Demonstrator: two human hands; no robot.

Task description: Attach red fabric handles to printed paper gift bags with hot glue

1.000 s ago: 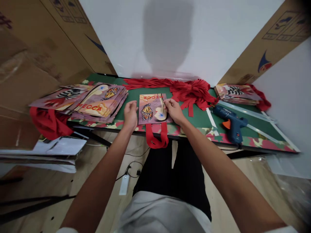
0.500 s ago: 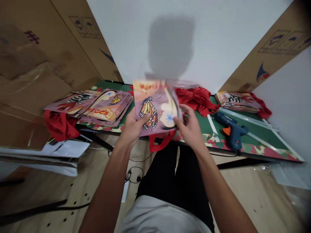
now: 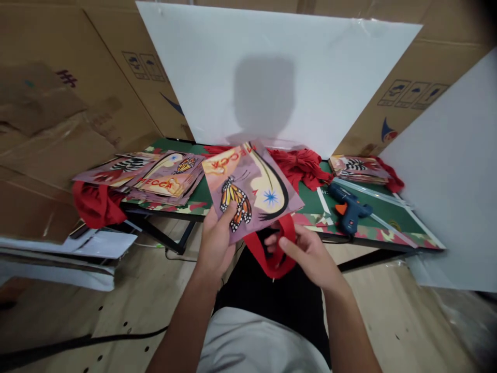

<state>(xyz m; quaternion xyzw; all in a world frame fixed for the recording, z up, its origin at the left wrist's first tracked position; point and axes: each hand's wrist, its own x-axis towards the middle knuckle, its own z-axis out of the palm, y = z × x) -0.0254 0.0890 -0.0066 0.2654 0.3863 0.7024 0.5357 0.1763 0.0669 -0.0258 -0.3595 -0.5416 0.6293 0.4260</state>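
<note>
My left hand (image 3: 217, 238) grips the lower left of a flat printed bag (image 3: 267, 178), its thumb on the butterfly picture. The bag is tilted, with "MECCA" lettering upside down along its upper edge and a blue star on its right side. From its lower edge hangs a red ribbon handle (image 3: 267, 261) in a loop. My right hand (image 3: 306, 251) holds that loop at its right side, fingers partly through it and thumb against the ribbon. The fingers of my left hand behind the bag are hidden.
Printed bags lie stacked at the left (image 3: 166, 176), beside a hanging red ribbon bundle (image 3: 97, 204). Red ribbons (image 3: 303, 166) are heaped behind my hands. A blue glue gun (image 3: 349, 207) and another bag stack (image 3: 359, 168) lie rightward on the green table (image 3: 392, 215). Cardboard (image 3: 50, 129) and a white board (image 3: 330, 67) enclose it.
The bag has turned clockwise and is now in my left hand only. My right hand has left the bag's right edge and moved down to the red ribbon handle. The view has shifted.
</note>
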